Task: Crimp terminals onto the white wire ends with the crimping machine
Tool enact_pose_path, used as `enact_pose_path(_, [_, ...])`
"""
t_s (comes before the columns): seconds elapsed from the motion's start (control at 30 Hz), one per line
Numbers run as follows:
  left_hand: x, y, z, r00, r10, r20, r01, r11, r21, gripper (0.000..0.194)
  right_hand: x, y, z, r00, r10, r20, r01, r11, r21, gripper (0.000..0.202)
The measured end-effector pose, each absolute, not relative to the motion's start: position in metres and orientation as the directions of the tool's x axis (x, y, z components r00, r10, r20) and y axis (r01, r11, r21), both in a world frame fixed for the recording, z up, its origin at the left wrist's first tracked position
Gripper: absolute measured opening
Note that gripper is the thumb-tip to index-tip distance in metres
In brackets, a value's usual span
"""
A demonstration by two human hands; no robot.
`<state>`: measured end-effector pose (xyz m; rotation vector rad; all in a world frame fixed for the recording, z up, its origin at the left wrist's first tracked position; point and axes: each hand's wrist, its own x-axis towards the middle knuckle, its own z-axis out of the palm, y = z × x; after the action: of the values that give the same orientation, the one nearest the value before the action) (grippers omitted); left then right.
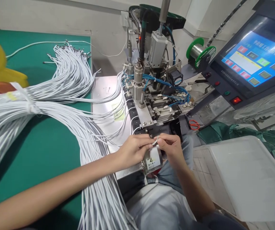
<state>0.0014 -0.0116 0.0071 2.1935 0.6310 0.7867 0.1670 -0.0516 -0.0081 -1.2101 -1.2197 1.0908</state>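
Green worktop [56, 143] at left of frame, bearing white cables [72, 110]; pale wall [43, 19] along upper left. Machine [137, 91] at upper centre, lit screen [257, 54] at upper right. Left hand [136, 148] and right hand [172, 147] meet just below frame centre, fingertips of both pinched narrowly on one white cable end [155, 141].

The cables [87, 142] look like smooth plastic.

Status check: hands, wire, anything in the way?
Left hand and right hand pinching white wire, close to machine. Left forearm crosses over bundle, contact unclear. Nothing seen blocking fingertips.
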Motion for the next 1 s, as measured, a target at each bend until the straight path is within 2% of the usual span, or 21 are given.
enact_pose_path(0.1, [0.001, -0.014, 0.005, 0.663, 0.631, 0.402, 0.256, -0.696, 0.671, 0.022, 0.163, -0.059, 0.0, 0.168, 0.965, 0.2, 0.313, 0.14, -0.939, 0.018])
enact_pose_path(0.2, [0.0, -0.014, 0.003, 0.692, 0.588, 0.419, 0.286, -0.756, 0.588, 0.024, 0.165, -0.064, 0.006, 0.112, 0.965, 0.236, 0.453, 0.162, -0.877, 0.024])
enact_pose_path(0.33, [-0.001, -0.011, 0.001, 0.744, 0.531, 0.405, 0.321, -0.817, 0.48, 0.027, 0.176, -0.06, 0.007, -0.019, 0.994, 0.11, 0.412, 0.108, -0.905, 0.025])
enact_pose_path(0.43, [-0.001, -0.011, 0.001, 0.76, 0.509, 0.404, 0.308, -0.83, 0.465, 0.027, 0.182, -0.056, 0.005, -0.09, 0.995, 0.041, 0.344, 0.07, -0.936, 0.027])
enact_pose_path(0.53, [0.0, -0.012, 0.0, 0.756, 0.511, 0.408, 0.271, -0.813, 0.515, 0.026, 0.179, -0.056, 0.002, -0.057, 0.993, 0.102, 0.306, 0.114, -0.945, 0.029])
enact_pose_path(0.63, [0.001, -0.014, 0.0, 0.729, 0.543, 0.417, 0.258, -0.782, 0.568, 0.025, 0.169, -0.06, -0.004, 0.054, 0.982, 0.181, 0.266, 0.161, -0.95, 0.028])
enact_pose_path(0.73, [0.002, -0.016, 0.001, 0.721, 0.55, 0.421, 0.266, -0.781, 0.565, 0.025, 0.158, -0.064, -0.009, 0.162, 0.959, 0.231, 0.293, 0.177, -0.94, 0.026])
enact_pose_path(0.8, [0.002, -0.017, 0.002, 0.722, 0.541, 0.431, 0.315, -0.812, 0.492, 0.024, 0.153, -0.066, -0.009, 0.187, 0.934, 0.303, 0.415, 0.204, -0.887, 0.027])
enact_pose_path(0.9, [0.002, -0.018, 0.003, 0.724, 0.501, 0.474, 0.438, -0.865, 0.244, 0.026, 0.153, -0.064, -0.006, 0.126, 0.917, 0.379, 0.6, 0.234, -0.765, 0.034])
enact_pose_path(1.0, [0.002, -0.018, 0.005, 0.746, 0.413, 0.523, 0.486, -0.874, -0.003, 0.027, 0.159, -0.058, -0.001, 0.069, 0.952, 0.299, 0.593, 0.202, -0.78, 0.035])
